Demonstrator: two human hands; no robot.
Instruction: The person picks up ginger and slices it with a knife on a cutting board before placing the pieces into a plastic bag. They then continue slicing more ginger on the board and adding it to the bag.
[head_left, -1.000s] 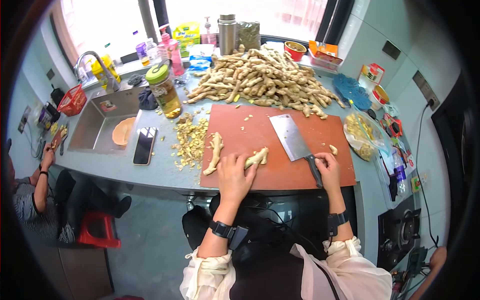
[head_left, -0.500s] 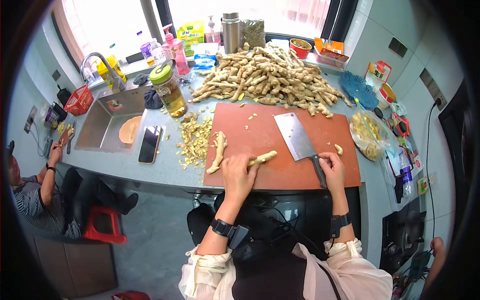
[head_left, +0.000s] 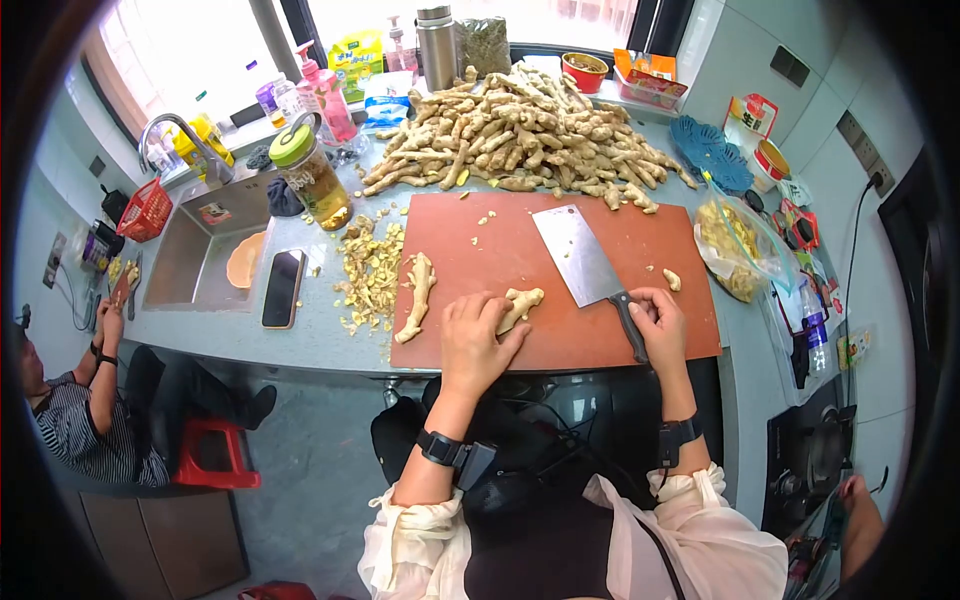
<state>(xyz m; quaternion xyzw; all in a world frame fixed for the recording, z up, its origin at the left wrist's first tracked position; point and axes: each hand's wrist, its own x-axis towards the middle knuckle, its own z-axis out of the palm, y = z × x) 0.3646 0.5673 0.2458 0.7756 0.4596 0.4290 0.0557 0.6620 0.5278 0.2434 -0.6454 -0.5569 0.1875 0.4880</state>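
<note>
My left hand (head_left: pixel 476 338) rests on the board with its fingers curled over a piece of ginger root (head_left: pixel 524 301), whose knobbly end sticks out to the right. In my right hand (head_left: pixel 658 325) is the handle of a cleaver (head_left: pixel 580 255), its wide blade lying flat and pointing away to the upper left. Both are on a reddish-brown cutting board (head_left: pixel 480 265). A longer ginger root (head_left: pixel 416 297) lies at the board's left edge, and a small ginger bit (head_left: pixel 672 280) right of the cleaver. Behind the board rises a big heap of ginger (head_left: pixel 520 135).
Ginger slices (head_left: pixel 370 265) are scattered left of the board, beside a phone (head_left: pixel 284 288) and a green-lidded jar (head_left: pixel 312 178). A sink (head_left: pixel 195 285) lies farther left, where a seated person (head_left: pixel 95 405) works. A plastic bag (head_left: pixel 735 245) stands at the right; another person's hand (head_left: pixel 857 495) shows below.
The ginger under my left hand has turned, its end pointing more upward and less far right. My right hand still holds the cleaver. The view has shifted slightly.
</note>
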